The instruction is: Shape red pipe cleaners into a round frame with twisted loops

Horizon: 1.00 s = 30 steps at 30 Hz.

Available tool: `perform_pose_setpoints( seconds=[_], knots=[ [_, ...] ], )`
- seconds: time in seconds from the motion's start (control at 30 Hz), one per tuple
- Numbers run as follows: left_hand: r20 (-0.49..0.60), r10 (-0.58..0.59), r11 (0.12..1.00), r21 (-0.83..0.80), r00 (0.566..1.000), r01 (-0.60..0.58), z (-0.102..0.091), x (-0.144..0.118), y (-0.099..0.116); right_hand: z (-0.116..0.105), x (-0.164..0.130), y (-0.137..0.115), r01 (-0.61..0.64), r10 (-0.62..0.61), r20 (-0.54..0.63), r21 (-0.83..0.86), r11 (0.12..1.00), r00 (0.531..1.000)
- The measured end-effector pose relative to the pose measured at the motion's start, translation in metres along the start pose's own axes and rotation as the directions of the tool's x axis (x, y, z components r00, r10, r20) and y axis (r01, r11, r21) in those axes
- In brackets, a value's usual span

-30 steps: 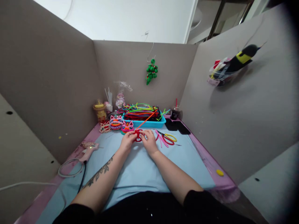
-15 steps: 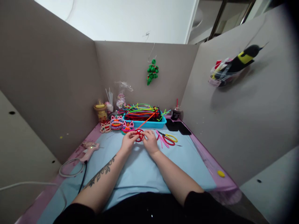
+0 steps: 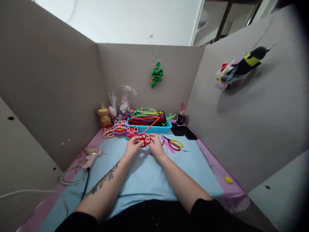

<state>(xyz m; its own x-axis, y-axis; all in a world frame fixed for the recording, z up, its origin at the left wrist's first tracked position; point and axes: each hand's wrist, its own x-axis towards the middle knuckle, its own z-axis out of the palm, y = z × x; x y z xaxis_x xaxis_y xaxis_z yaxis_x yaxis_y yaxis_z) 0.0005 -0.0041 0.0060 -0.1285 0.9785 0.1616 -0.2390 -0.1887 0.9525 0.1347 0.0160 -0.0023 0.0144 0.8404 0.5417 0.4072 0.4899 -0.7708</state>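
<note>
A red pipe-cleaner wheel [image 3: 144, 140], a ring with loops or spokes inside, is held up over the blue cloth. My left hand [image 3: 132, 145] pinches its left side between thumb and fingers. At its right edge my right hand [image 3: 155, 145] is closed too, thumb and fingertips on the red pipe cleaner. Just behind the wheel, an orange pipe cleaner [image 3: 151, 125] slants up toward the tray. Several pipe-cleaner animal heads [image 3: 120, 127] stand beyond my left hand. To the right of my right hand lie pink strips [image 3: 168, 145] and scissors [image 3: 175, 145] with yellow and red handles.
A blue tray [image 3: 154, 129] full of coloured pipe cleaners stands at the back. Two black phone-like slabs [image 3: 183, 130] and a dark drink cup [image 3: 181, 117] are right of it. A pink glue gun [image 3: 93, 158] with a cord lies left. Grey panels [image 3: 149, 54] enclose the table.
My right fingers have shifted slightly at the wheel's right edge, and more of its ring shows now. The left hand keeps its pinch.
</note>
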Motion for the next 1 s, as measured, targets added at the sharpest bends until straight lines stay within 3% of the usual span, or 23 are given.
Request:
perform_pose_setpoints(
  seconds=[0.2, 0.47, 0.6, 0.8, 1.0],
  knots=[
    [0.042, 0.021, 0.999, 0.029, 0.999, -0.022, 0.001, 0.000, 0.000, -0.001, 0.002, 0.008, -0.061, 0.062, 0.049, -0.009, 0.998, 0.997],
    [0.055, 0.053, 0.987, 0.151, 0.997, -0.061, 0.002, -0.001, -0.002, 0.005, 0.004, 0.021, -0.231, 0.230, 0.120, -0.005, 0.973, 0.966],
    [-0.007, 0.046, 0.991, 0.123, 0.999, -0.045, -0.001, 0.003, -0.004, 0.001, 0.006, 0.019, -0.168, 0.151, 0.148, 0.105, 0.980, 0.977],
    [-0.060, 0.029, 0.998, 0.051, 0.998, -0.026, -0.007, 0.008, -0.011, -0.004, -0.001, -0.004, 0.039, -0.046, 0.125, 0.061, 0.997, 0.991],
    [-0.037, 0.023, 0.999, 0.038, 0.999, -0.022, -0.003, 0.005, -0.011, 0.002, -0.004, -0.005, 0.001, -0.018, 0.103, 0.165, 0.986, 0.995]
  ],
)
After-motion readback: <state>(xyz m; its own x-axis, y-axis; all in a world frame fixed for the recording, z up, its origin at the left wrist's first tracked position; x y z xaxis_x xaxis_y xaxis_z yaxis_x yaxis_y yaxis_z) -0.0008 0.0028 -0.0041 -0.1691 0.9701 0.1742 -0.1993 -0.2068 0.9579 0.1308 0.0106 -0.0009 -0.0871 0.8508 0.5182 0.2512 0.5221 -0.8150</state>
